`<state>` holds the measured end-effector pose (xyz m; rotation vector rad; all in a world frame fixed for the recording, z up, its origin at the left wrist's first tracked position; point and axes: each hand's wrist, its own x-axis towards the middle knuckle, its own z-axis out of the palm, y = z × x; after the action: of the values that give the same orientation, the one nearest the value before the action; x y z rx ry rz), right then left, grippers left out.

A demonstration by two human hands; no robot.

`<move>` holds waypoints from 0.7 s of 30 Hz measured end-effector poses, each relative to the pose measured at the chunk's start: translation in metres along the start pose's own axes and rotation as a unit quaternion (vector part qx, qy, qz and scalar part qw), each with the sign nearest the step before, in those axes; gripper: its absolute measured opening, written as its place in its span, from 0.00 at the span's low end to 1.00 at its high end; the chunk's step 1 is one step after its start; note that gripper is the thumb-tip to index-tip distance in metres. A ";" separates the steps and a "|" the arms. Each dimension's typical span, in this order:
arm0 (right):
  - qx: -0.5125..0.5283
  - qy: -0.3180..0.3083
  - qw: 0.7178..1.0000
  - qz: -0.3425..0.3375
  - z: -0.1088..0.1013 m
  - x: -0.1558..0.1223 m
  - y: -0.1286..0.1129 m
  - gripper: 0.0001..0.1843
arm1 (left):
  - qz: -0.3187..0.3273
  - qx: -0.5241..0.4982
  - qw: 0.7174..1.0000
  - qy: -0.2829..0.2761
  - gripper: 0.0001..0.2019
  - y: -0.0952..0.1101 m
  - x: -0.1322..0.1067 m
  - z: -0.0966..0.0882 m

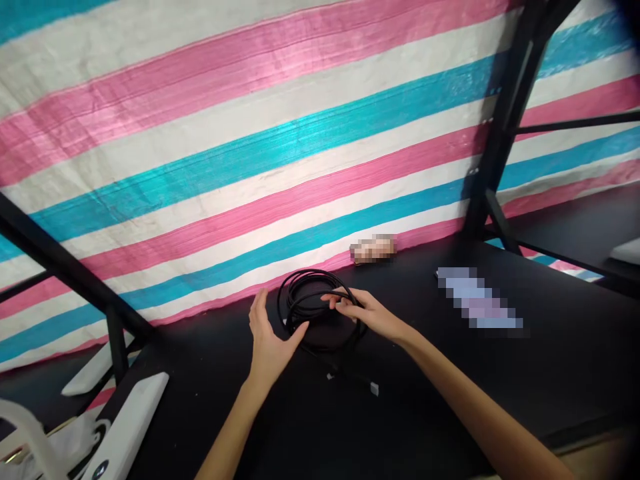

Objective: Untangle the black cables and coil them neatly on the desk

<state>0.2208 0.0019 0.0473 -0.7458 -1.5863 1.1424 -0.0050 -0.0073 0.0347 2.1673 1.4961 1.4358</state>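
Observation:
A black cable [306, 293] is wound in several loose loops near the middle of the black table, by the striped sheet. My right hand [367, 312] has its fingers curled round the loops on the right side of the coil. My left hand [270, 340] is at the coil's left side, thumb and fingers spread apart; whether it touches the cable I cannot tell. A light grey plug [375, 389] lies on the table below the coil, and a small white piece [330, 377] is close to it.
A pink, white and blue striped sheet [300, 143] hangs behind the black table [425, 413]. A blurred item [374, 249] sits by the sheet; another blurred flat item [477, 299] lies to the right. A long white object [127, 427] is at the left edge. Black frame posts [493, 153] stand on both sides.

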 end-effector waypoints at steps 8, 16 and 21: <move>0.074 -0.050 0.996 0.005 -0.004 -0.001 0.000 0.11 | -0.164 -0.278 0.932 -0.162 0.22 0.000 -0.007 0.001; -0.005 0.026 0.999 0.041 0.003 0.004 0.019 0.13 | -0.235 -0.376 0.890 -0.103 0.14 0.012 -0.015 -0.004; -0.032 0.026 0.994 0.099 0.018 0.000 0.026 0.21 | -0.245 -0.313 0.914 -0.084 0.16 -0.002 -0.016 0.004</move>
<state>0.2018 0.0062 0.0222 -0.9863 -1.5377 1.2080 -0.0042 -0.0176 0.0216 1.3716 1.1765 1.2725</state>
